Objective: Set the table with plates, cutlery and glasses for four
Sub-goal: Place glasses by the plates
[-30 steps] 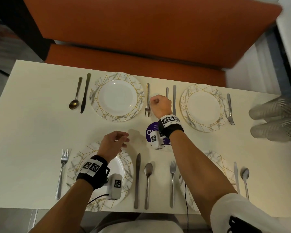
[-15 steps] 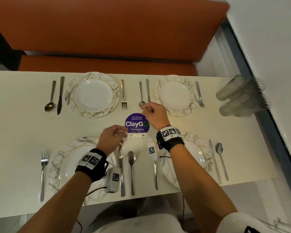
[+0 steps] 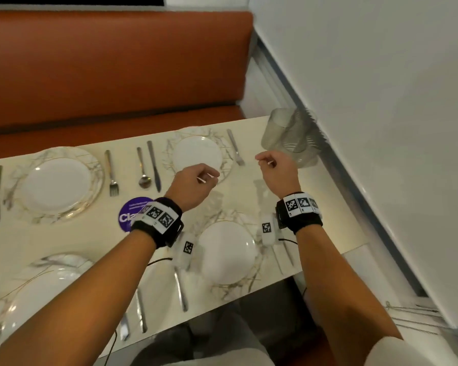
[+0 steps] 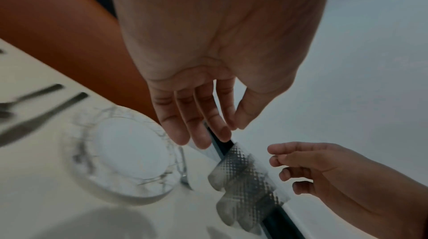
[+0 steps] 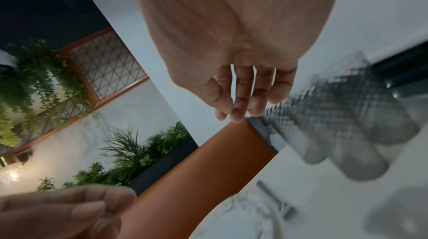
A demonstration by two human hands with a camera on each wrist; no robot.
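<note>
Clear textured glasses (image 3: 288,138) untouched, right hand (image 3: 276,169) near them, left hand (image 3: 193,187), both fingers loosely curled, holding nothing

- this looks like a restaurant or cafe with booth seating.
- an orange padded bench (image 3: 111,75) runs along the far side of the table (image 3: 325,207), at 12 o'clock.
- a round purple sticker (image 3: 132,210) with printed text lies on the table top.
- in the right wrist view, hanging green plants (image 5: 34,78) and a lattice window (image 5: 106,63) show at 9 o'clock, and a warm lamp (image 5: 11,171) at 8 o'clock.
</note>
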